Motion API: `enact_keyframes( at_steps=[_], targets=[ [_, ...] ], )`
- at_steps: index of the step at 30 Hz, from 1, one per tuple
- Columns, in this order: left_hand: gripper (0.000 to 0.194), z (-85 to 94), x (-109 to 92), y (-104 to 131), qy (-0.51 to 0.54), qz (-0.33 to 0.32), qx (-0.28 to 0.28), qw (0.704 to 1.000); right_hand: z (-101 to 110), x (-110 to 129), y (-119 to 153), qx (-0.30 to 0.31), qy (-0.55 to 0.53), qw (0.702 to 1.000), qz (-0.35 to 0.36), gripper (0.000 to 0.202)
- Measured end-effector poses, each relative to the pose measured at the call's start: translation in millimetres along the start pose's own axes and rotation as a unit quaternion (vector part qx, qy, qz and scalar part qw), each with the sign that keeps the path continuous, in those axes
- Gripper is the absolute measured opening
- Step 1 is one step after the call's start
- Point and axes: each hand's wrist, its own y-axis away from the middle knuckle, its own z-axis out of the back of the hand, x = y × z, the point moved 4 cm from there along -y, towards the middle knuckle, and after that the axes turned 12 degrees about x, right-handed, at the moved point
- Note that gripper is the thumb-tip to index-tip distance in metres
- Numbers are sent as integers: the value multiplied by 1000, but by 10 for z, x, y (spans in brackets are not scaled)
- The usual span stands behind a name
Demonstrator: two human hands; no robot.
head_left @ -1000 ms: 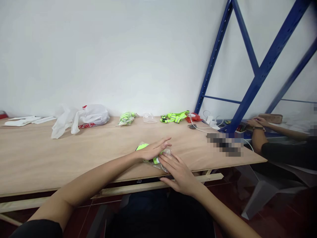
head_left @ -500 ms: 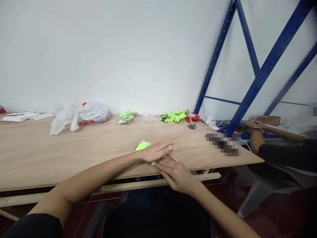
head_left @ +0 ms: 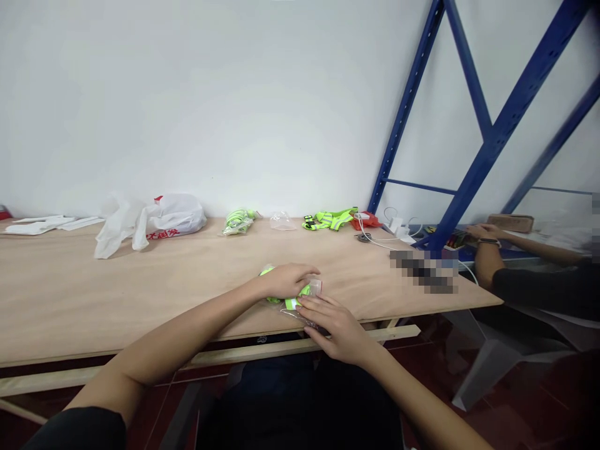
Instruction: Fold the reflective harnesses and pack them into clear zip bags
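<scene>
Since the earlier frame, the left hand [head_left: 287,280] has shifted slightly away from the right hand [head_left: 340,328], and more of the clear bag [head_left: 315,287] shows between them. Bag position: on the wooden table [head_left: 187,287], close to its near edge, with bright yellow-green fabric [head_left: 291,304] inside; a pale reflective patch is visible on the fabric.

Left hand: palm down over the bag, fingers together and slightly bent, pointing rightward. Whether they grip the plastic cannot be told, as the hand covers the contact. Right hand: fingers extended and close together, tips at the bag's right part, thumb apart from them and lower.

Back of table, left to right: white sheets [head_left: 40,224]; a white plastic bag [head_left: 180,214] with red lettering; a filled packet [head_left: 238,223] of yellow-green material; an apparently flat clear packet [head_left: 282,220]; loose yellow-green straps [head_left: 332,219] with a black buckle; a red bag [head_left: 370,220] just beside them. Blue metal frame [head_left: 487,140] stands at right. Beyond it, another person's hands [head_left: 482,232] are near a tan box [head_left: 510,222].
</scene>
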Motion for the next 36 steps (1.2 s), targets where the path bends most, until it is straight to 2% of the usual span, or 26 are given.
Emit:
enact_keyframes(
  at_steps=[3,7,11,13,15,17,19,21,24,26,29,31,36],
  targets=[
    [50,87,80,-40,-17,46,39,998,18,9,23,-11,23,1000,17,40],
    [47,248,226,-75,132,119,60,982,81,-30,51,3,4,1000,8,35],
    [45,185,330,-79,259,140,79,953,119,-107,72,23,-17,999,-29,32],
    [43,150,349,-82,319,123,47,939,121,-135,81,26,-23,999,-38,32],
    [40,187,346,-84,338,91,-14,937,133,-176,85,15,-20,999,-44,32],
    [39,288,332,-67,342,57,-89,934,179,-256,66,-27,-18,998,-55,32],
    [40,420,315,-23,346,28,-170,922,262,-403,8,-101,-48,990,-91,32],
    [41,535,292,40,352,-3,-246,903,342,-601,-107,-176,-137,965,-141,44],
    [39,616,268,146,377,-61,-348,856,388,-876,-392,-236,-343,893,-171,64],
    [39,613,277,200,396,-85,-393,825,389,-1001,-604,-247,-461,835,-171,62],
    [38,607,327,251,404,-90,-427,804,402,-1138,-854,-268,-558,766,-174,52],
    [36,637,378,287,401,-89,-444,796,435,-1219,-985,-289,-572,749,-168,45],
    [36,720,561,347,397,-78,-458,791,473,-1411,-1241,-326,-559,749,-141,41]
  ],
)
